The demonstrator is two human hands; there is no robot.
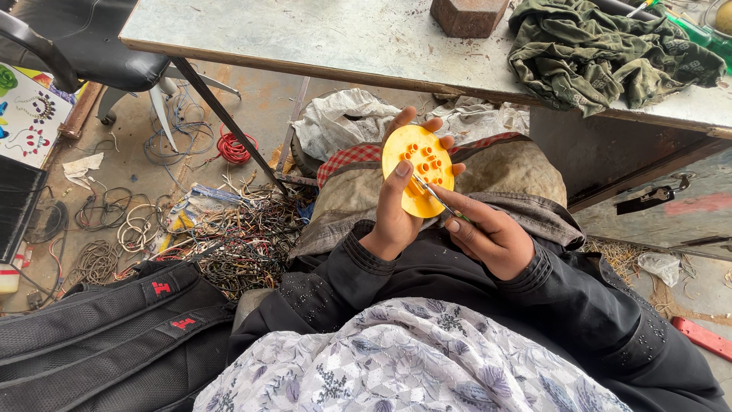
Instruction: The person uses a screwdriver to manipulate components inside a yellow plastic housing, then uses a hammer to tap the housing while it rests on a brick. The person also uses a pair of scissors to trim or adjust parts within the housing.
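Gripping a round yellow plastic disc, left hand fingers clamp it; right hand pinches a thin metal tool.

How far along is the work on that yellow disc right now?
Done: nothing I can confirm; the yellow disc shows several open holes. In hand: the left hand holds the disc up, and the right hand puts a thin screwdriver against its face. Left: unclear; a tangled wire pile lies on the floor.

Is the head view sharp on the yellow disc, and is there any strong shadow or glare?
Head view: the yellow disc and both hands are in sharp focus; the light is soft and even, with no hard shadows and no glare; straight table edges bend slightly near the frame borders.
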